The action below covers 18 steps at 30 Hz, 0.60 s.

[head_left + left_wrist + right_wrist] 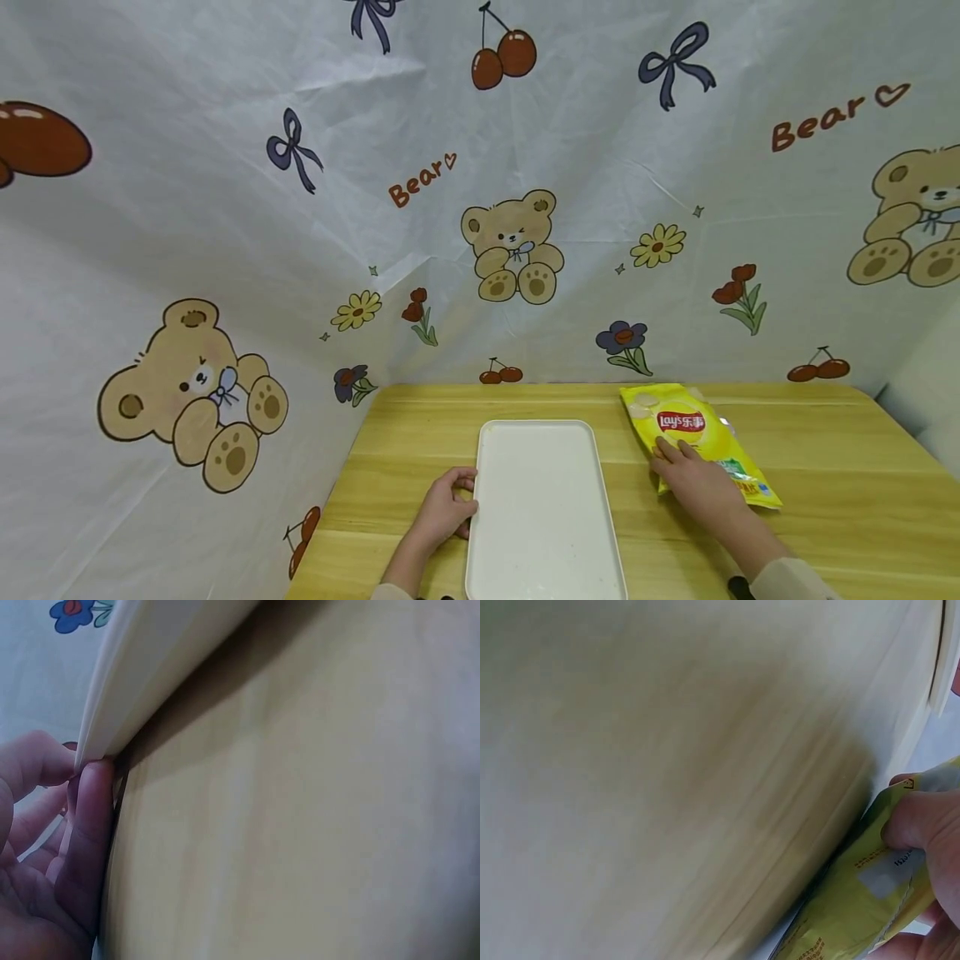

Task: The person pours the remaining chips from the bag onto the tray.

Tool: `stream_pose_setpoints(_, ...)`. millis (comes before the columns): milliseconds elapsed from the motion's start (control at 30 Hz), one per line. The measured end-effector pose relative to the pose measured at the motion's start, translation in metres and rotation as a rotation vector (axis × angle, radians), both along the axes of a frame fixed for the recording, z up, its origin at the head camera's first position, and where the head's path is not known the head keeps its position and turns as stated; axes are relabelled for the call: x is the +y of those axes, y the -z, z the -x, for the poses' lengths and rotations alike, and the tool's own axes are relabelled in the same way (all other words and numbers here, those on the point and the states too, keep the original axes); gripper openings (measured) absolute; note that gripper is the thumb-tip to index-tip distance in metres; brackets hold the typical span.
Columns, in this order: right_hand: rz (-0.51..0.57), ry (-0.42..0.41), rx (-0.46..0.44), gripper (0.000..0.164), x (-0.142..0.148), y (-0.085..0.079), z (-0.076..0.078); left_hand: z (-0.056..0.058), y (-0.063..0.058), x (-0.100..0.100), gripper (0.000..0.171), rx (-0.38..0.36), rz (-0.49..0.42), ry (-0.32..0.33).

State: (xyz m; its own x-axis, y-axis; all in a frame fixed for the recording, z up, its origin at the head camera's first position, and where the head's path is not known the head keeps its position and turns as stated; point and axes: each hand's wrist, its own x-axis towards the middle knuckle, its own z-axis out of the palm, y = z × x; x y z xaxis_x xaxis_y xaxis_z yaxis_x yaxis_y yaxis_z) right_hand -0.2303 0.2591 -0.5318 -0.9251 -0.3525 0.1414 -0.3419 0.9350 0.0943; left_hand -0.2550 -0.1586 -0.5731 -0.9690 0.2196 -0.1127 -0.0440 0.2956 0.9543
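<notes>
A white rectangular tray lies on the wooden table in the head view. My left hand pinches its left rim; in the left wrist view, thumb and finger close on the edge of the tray. To the right of the tray is a yellow Lay's chip bag, slanted on the table. My right hand grips the bag by its left side. The right wrist view has the thumb on one face of the bag and other fingers on the far side.
The light wooden table carries both things. Behind it and on the left hangs a white cloth printed with bears, bows, flowers and cherries. A pale, rounded surface stands past the table's right edge.
</notes>
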Motion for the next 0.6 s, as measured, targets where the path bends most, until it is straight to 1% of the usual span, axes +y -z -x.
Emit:
stream_pose_setpoints(333, -0.023, -0.003, 0.051, 0.037, 0.0054, 0.0029, -0.0058, -0.0005, 0.0022, -0.0004, 0.054, -0.005, -0.012, 0.001)
stream_pose_setpoints(600, -0.016, 0.032, 0.097, 0.033, 0.0064, -0.0006, -0.0093, 0.0006, 0.0017, -0.0009, 0.053, 0.000, -0.007, 0.003)
